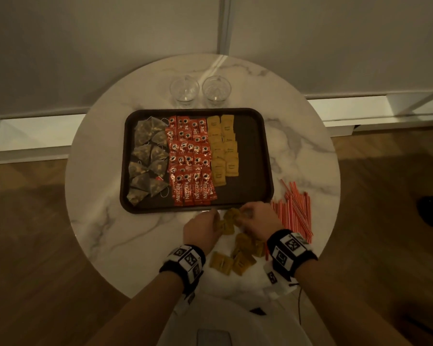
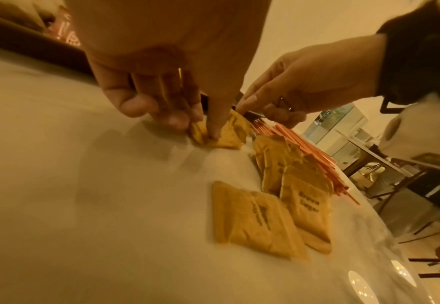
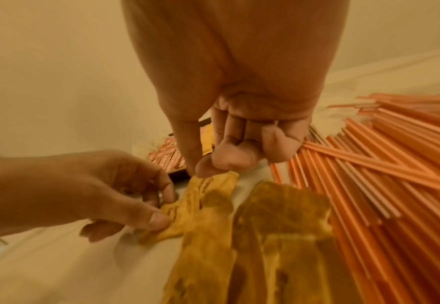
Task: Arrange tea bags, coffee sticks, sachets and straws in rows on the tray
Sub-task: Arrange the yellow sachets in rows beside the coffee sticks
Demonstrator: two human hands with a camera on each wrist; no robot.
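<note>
Brown sugar sachets (image 1: 238, 255) lying loose on marble table (image 1: 105, 236), near edge. Left hand (image 1: 203, 229) and right hand (image 1: 258, 221) both pinching sachets, gathering few. Next likely: carrying to tray (image 1: 258, 156), extending yellow rows. Straws (image 1: 294, 208) waiting beside, right.

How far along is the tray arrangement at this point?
Done: tea bags and coffee sticks sit in rows on the tray, with two rows of sachets. In hand: left hand and right hand pinch loose sachets. Left: remaining sachets, all straws.
</note>
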